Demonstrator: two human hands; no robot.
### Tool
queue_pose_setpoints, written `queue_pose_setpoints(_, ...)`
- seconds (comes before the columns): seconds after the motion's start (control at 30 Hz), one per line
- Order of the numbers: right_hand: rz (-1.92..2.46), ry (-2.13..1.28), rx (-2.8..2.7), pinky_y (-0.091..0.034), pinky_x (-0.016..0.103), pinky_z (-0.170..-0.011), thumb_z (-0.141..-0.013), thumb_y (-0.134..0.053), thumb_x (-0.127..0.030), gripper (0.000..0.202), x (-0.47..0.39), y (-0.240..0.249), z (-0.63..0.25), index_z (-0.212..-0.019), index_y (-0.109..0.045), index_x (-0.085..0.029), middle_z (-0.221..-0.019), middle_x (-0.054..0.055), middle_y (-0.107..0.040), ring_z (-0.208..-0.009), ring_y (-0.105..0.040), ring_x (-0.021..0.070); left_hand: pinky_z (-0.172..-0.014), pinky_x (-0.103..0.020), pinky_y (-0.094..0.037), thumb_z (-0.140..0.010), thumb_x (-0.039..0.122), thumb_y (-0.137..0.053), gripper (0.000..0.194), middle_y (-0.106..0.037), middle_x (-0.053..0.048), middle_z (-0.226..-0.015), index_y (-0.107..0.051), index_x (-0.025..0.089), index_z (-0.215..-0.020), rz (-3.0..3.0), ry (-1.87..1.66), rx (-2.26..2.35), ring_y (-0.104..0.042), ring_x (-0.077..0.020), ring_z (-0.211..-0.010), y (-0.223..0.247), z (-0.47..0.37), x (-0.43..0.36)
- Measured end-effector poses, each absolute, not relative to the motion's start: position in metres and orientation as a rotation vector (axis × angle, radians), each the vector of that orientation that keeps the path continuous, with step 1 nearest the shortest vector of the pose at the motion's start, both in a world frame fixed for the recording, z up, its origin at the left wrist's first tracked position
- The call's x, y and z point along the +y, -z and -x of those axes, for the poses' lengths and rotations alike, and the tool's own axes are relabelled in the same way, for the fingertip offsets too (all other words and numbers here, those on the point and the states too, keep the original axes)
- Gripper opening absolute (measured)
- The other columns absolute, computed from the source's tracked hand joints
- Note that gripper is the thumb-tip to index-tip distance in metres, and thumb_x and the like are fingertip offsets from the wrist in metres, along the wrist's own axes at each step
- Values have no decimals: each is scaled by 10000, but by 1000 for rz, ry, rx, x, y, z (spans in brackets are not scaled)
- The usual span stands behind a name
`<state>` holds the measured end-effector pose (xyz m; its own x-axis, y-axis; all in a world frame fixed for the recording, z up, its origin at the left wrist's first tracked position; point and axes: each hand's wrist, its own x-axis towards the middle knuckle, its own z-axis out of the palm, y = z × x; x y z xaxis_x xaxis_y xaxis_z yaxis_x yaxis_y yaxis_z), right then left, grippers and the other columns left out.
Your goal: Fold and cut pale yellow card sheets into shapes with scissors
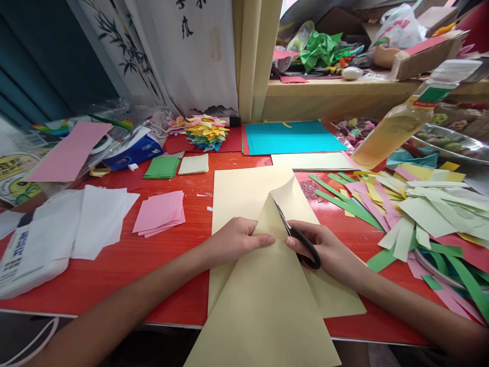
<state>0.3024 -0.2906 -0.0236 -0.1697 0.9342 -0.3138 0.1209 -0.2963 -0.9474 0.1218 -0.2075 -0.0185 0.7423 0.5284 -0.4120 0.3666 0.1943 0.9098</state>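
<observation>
My left hand point(239, 238) pinches a pale yellow sheet of paper point(269, 306), thumb lying on top and fingers curled beneath. The sheet is raised toward me and its near end hangs past the table edge. In my right hand point(324, 250) is a pair of scissors point(307, 247) with black handles, fingers wrapped in the loops. Its blades lie in a cut at the sheet's far end, where a corner flap folds up. Another pale yellow sheet point(233, 191) lies flat on the table underneath.
Cut paper strips point(405, 199) are heaped at right beside a tilted-looking bottle point(401, 117). Pink squares point(159, 213), green squares point(161, 167) and white sheets point(100, 219) lie at left. Blue sheets point(292, 137) and a folded-paper piece point(206, 131) sit at the back of the red table point(153, 278).
</observation>
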Motion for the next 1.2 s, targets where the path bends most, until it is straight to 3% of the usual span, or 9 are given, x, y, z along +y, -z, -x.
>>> queue_pose_setpoints(0.47, 1379, -1552, -1254, -214, 206, -442, -811, -565, -391, 317, -290, 28, -303, -676, -360, -191, -595, -59, -286, -493, -299, 54, -587, -229, -467, -751, 428, -596, 285, -649, -43, -803, -611, 143, -773, -1457, -121, 782, -620, -160, -710, 20, -122, -207)
queue_pose_setpoints(0.67, 1378, -1549, -1240, -217, 203, -434, -805, -574, -389, 288, -289, 26, -302, -694, -401, -186, -588, -63, -291, -481, -300, 50, -571, -220, -459, -746, 412, -607, 272, -644, -33, -766, -609, 140, -741, -1456, -124, 800, -613, -148, -680, 19, -122, -207)
queue_pose_setpoints(0.93, 1259, -1601, -1320, -272, 214, -433, -835, -528, -401, 269, -288, 26, -310, -713, -444, -177, -591, -36, -478, -448, -378, 61, -638, -256, -492, -735, 391, -637, 282, -679, -63, -860, -649, 137, -859, -1255, -139, 729, -641, -167, -725, 20, -119, -208)
queue_pose_setpoints(1.2, 1225, -1602, -1369, -295, 213, -445, -849, -506, -413, 275, -287, 23, -311, -726, -456, -172, -594, -17, -536, -461, -401, 67, -651, -264, -492, -756, 346, -628, 275, -689, -78, -852, -670, 129, -919, -1127, -139, 683, -644, -165, -716, 18, -119, -206)
